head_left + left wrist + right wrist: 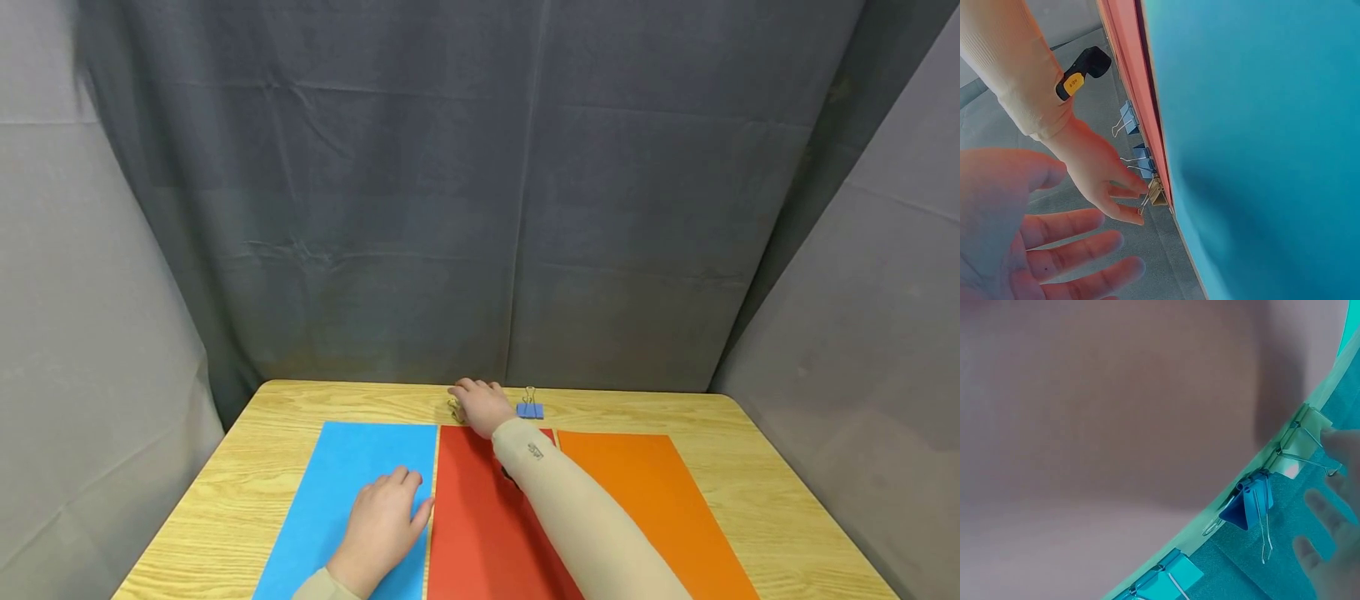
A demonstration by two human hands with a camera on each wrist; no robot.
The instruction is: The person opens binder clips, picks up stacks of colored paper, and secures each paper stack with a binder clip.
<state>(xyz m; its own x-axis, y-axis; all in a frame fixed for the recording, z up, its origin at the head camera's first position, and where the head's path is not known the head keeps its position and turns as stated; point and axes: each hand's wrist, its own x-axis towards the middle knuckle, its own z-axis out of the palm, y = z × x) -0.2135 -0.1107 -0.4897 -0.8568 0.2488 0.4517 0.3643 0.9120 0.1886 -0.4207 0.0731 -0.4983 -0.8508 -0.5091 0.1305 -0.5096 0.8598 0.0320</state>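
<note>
My right hand (485, 407) reaches to the far edge of the table, beside a gold binder clip (455, 410). Seen from the left wrist, the thumb and a finger stand apart on either side of the wire handles of this gold clip (1157, 192); whether they touch the wire is hard to tell. In the right wrist view, the fingers are spread near the clip's handles (1314, 464). My left hand (384, 518) hovers over or rests on the blue sheet (375, 454), fingers loosely extended, holding nothing.
Two blue binder clips, one nearer (1143, 161) the gold one and one farther (1129, 119), sit along the same edge. Beside the blue sheet lie a red sheet (472, 533) and an orange sheet (637, 475) on the wooden table (210, 517). Grey curtains (420, 208) hang behind.
</note>
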